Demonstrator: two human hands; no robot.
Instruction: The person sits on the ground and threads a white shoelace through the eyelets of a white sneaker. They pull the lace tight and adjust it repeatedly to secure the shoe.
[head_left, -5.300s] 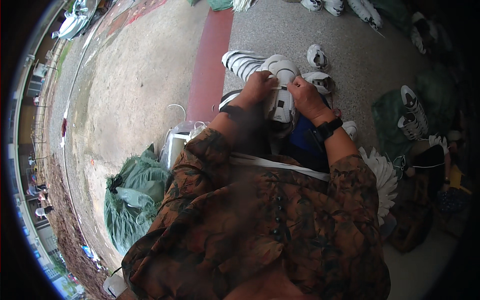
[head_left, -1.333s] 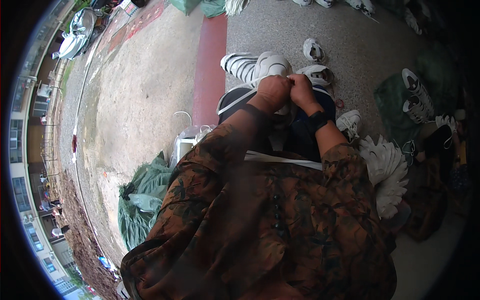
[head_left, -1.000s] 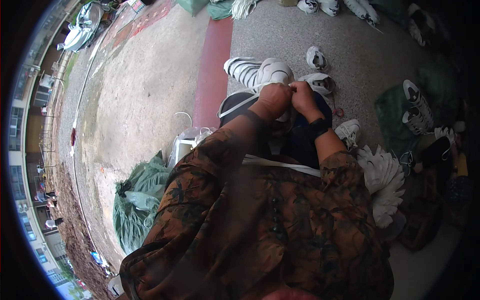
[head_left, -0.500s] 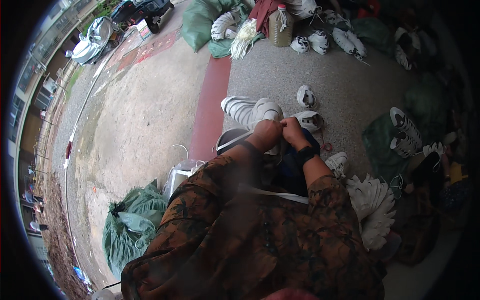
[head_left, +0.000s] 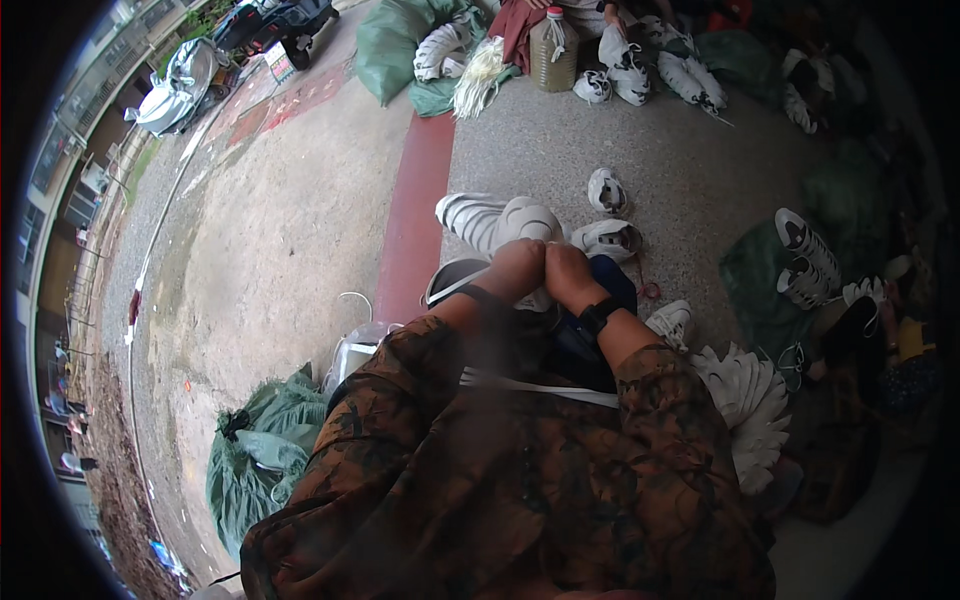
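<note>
My left hand (head_left: 518,268) and my right hand (head_left: 570,273) meet over my lap, knuckles touching. Fingers of both are curled closed, and whatever is pinched between them is hidden. Just beyond them lies a row of nested white shoe pieces (head_left: 466,219), with a rounded white piece (head_left: 527,222) at its right end against my hands. A white shoe (head_left: 608,239) lies on its side next to my right hand. Farther off stands another white shoe (head_left: 606,190). A white strap (head_left: 540,388) crosses my lap below my wrists.
Behind stand a jug with a red cap (head_left: 553,52) and a green sack (head_left: 386,50). Another person's hand (head_left: 615,22) is at white shoes there. Fanned white pieces (head_left: 745,410) lie at my right, a green bag (head_left: 262,440) at my left. Shoes rest on a green sack (head_left: 755,275).
My hands have come closer together, the right turning inward against the left. At the back, another person's hand has appeared over the white shoes. The view has shifted slightly.
</note>
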